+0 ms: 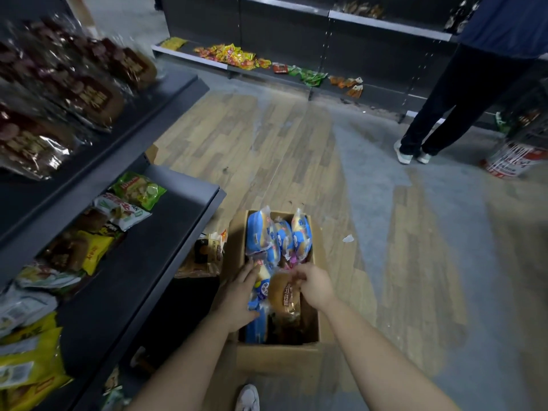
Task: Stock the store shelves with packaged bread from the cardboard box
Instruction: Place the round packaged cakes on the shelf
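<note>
1. Floor (296, 149): wood-pattern planks with grey worn patches, running from my feet to the far shelving.

2. Left shelving unit (166, 221): dark and two-tiered. The upper tier holds dark brown packages (89, 93) in clear wrap. The lower tier holds yellow packets (26, 363) at the near end and green and white packets at the far end.

3. Far shelf (189, 56): low and dark, with a loose row of small snack packets (234, 56) in yellow, red, green and orange.

4. Second person (444, 108): standing at the far right in dark trousers and pale shoes, facing the far shelf. A red-and-white container (510, 161) sits on the floor just beside them.

5. Cardboard box (278, 358): open, on the floor right of the left shelving unit, directly ahead of me.

6. Blue-wrapped bread packages (261, 235): several stand upright in the far half of the box, and more lie along its left side.

7. My left hand (240, 295): inside the box at its left side. The fingers are straight and close together, laid flat against a blue-wrapped package.

8. My right hand (314, 284): over the box centre. The fingers are curled and pinch the wrapper of the brown bun package (283, 295), which sits at the box opening, between my two hands.

9. My shoe (247, 397): pale, at the near edge of the box.

10. White scrap (347, 238): on the floor right of the box.
</note>
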{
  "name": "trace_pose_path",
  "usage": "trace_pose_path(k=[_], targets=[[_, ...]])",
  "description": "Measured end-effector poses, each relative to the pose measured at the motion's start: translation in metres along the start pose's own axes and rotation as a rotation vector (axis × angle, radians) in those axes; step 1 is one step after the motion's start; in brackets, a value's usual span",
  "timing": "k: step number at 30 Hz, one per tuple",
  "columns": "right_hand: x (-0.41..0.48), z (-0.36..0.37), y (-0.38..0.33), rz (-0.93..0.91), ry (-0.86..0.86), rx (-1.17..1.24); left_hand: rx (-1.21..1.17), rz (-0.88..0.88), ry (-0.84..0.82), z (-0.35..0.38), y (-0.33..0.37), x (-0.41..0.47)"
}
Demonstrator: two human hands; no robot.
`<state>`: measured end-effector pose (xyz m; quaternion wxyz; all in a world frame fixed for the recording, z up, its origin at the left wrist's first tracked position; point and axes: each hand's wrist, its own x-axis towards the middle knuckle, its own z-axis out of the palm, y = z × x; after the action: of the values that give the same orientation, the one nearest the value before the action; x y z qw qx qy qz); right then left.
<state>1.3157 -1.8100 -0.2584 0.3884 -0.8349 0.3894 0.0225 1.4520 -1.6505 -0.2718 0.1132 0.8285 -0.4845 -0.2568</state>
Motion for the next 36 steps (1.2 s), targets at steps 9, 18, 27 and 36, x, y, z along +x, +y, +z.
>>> trace_pose_path(k=[9,18,27,36], targets=[[-0.010,-0.060,-0.040,-0.045,-0.061,0.266,0.090,0.236,-0.007,-0.062,0.055,0.008],[-0.026,-0.091,-0.054,-0.042,0.149,0.368,0.030,0.126,0.068,-0.094,0.084,0.012],[-0.050,-0.094,-0.066,-0.019,0.047,0.106,-0.358,-0.249,0.154,-0.111,0.108,0.023],[-0.050,-0.104,-0.072,-0.066,0.130,0.113,-0.448,-0.267,0.010,-0.114,0.115,0.026]])
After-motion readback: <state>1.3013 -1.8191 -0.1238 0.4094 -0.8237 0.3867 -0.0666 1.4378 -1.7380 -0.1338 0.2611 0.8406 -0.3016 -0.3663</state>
